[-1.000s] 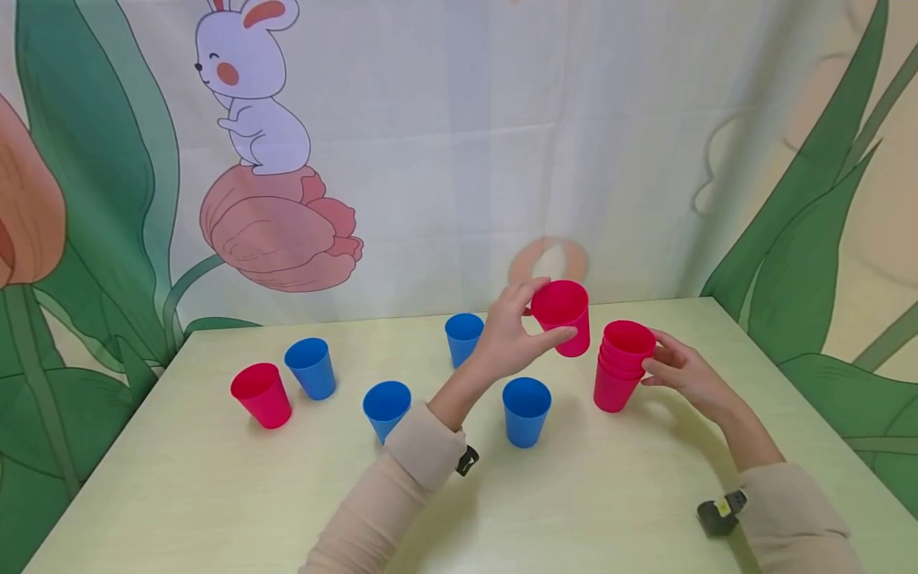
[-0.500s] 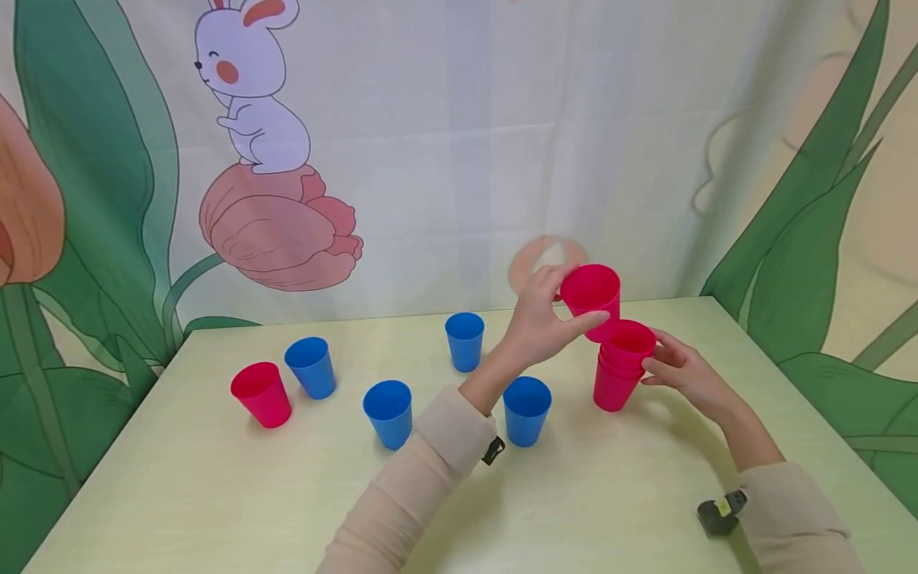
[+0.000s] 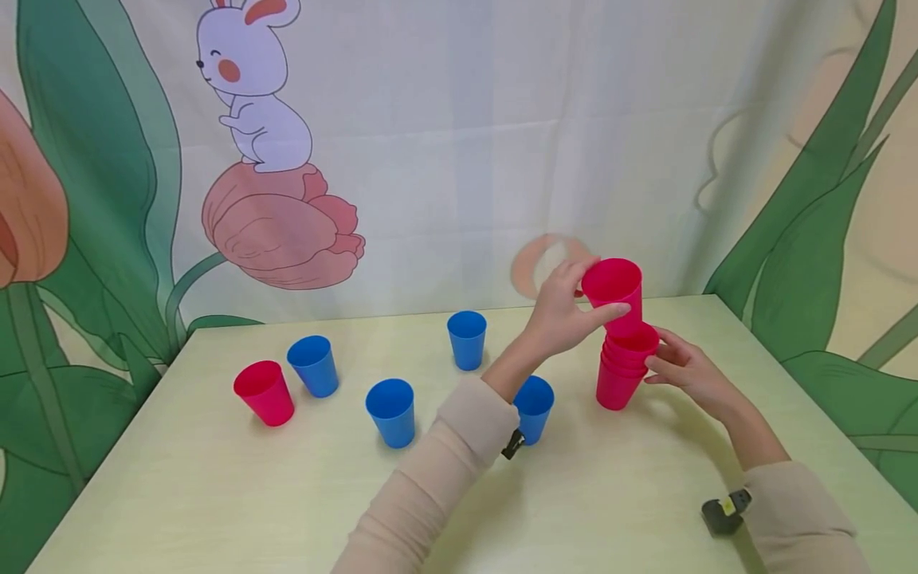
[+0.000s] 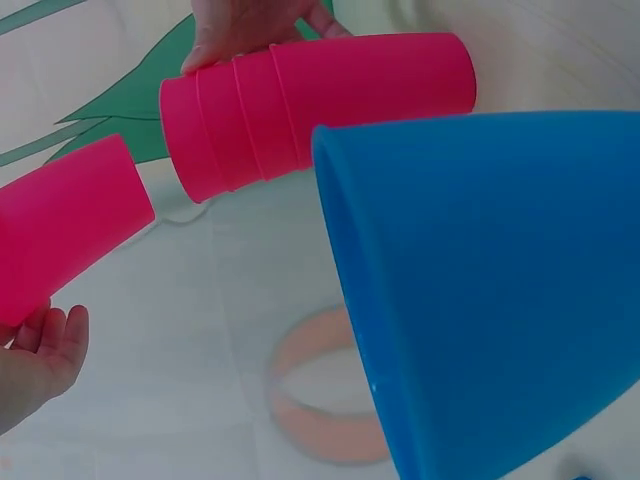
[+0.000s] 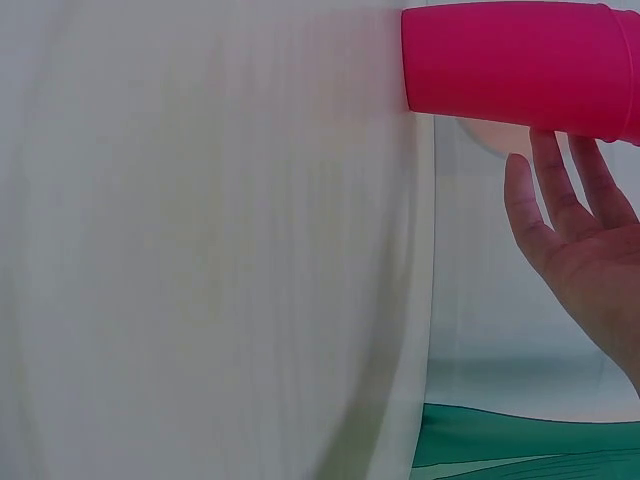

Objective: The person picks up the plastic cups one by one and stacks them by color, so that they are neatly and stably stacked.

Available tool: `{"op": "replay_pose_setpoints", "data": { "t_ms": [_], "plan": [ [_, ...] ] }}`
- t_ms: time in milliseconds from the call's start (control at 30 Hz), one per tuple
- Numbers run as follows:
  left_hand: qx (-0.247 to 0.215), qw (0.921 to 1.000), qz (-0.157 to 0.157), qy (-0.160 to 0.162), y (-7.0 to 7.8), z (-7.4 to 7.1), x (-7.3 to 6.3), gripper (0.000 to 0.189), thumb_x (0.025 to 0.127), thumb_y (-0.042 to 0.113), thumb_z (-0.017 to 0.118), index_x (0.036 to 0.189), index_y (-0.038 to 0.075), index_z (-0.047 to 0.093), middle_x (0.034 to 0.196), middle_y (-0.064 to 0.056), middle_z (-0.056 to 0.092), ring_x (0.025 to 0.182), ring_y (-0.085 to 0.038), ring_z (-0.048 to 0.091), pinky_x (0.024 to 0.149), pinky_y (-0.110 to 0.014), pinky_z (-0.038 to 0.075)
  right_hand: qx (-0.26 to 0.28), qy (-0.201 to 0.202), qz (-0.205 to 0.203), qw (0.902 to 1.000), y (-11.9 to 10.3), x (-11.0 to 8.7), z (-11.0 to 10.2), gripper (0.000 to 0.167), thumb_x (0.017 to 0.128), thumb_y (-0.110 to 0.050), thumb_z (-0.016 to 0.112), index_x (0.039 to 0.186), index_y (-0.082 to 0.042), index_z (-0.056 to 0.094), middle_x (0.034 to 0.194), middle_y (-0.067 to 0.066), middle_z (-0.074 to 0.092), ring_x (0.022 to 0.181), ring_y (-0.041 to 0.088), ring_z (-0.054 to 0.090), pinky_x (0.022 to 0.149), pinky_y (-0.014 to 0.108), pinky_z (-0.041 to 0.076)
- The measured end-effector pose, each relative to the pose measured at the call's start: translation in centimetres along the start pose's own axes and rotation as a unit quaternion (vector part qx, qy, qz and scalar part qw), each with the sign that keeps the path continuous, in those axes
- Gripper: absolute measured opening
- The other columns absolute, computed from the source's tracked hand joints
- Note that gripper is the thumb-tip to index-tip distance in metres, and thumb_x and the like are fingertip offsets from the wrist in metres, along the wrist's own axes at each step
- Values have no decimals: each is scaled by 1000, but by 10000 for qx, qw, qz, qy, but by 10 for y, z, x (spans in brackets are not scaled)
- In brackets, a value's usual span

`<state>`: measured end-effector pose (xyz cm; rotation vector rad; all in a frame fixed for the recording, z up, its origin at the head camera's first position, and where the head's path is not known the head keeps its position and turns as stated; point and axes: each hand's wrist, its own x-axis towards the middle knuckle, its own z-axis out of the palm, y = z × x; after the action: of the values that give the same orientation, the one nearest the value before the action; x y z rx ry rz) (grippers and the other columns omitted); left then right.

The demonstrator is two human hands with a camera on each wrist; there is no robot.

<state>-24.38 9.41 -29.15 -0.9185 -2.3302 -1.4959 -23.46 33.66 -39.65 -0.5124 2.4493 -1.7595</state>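
Note:
My left hand [image 3: 566, 315] holds a pinkish-red plastic cup [image 3: 622, 307] near its rim, thumb in front and fingers behind. This cup hangs mouth up over a stack of matching red cups [image 3: 618, 387]. In the left wrist view, a gap separates the cup's base [image 4: 125, 190] from the stack's top rim. The stack, several cups nested together, stands upright on the table. At its right side, my right hand [image 3: 692, 375] holds it near the upper rims, with thumb and fingers on either side. The right wrist view shows fingertips against the stack's wall [image 5: 510, 70].
Blue cups stand mouth up on the pale table [image 3: 215, 502]: one [image 3: 534, 410] partly behind my left sleeve, others at the back [image 3: 467, 343], middle [image 3: 393, 414] and left [image 3: 315, 367]. A lone red cup [image 3: 265, 395] stands far left. A printed curtain [image 3: 402, 159] hangs behind.
My left hand has carried its red cup rightward and slightly up, from beside the stack to over it. My right hand has stayed at the stack.

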Motion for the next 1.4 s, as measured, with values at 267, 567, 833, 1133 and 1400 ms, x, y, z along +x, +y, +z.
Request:
{"op": "replay_pose_setpoints", "data": {
  "t_ms": [267,567,833,1133,1400],
  "plan": [
    [-275,9985,-327,-346,-6,10,3,68,78,23,72,135,7,40,128,-4,48,108,-10,47,77,-15,44,-56,-7,58,10000,2,-2,0,55,94,-18,50,141,-6,25,111,-12,52,96,5,56,79,36,51],
    [-486,9958,-609,-481,-7,18,7,68,77,23,73,135,8,40,129,-4,48,107,-10,47,76,-16,44,-52,-58,-73,9999,-5,1,-1,54,94,-16,49,142,-7,25,110,-11,53,96,5,56,77,34,52],
    [-522,9922,-1012,-516,-12,33,6,68,75,24,75,133,9,43,125,0,51,104,-9,50,76,-17,46,-104,-32,35,9999,-3,0,-3,57,94,-18,50,143,-8,23,112,-11,51,97,5,55,78,35,51],
    [-273,9881,-1408,-550,-19,49,4,67,76,24,74,133,9,44,121,1,54,101,-10,52,73,-17,47,107,-59,-143,9998,1,-1,-2,52,94,-14,49,141,-9,27,113,-13,52,97,4,56,77,35,52],
    [-13,9878,-1341,-793,-28,53,2,66,76,23,74,132,7,45,116,-2,58,97,-10,55,70,-15,47,101,-38,-159,9998,-1,-1,1,53,94,-15,49,142,-11,27,115,-14,52,98,5,56,77,34,51]
  ]
}}
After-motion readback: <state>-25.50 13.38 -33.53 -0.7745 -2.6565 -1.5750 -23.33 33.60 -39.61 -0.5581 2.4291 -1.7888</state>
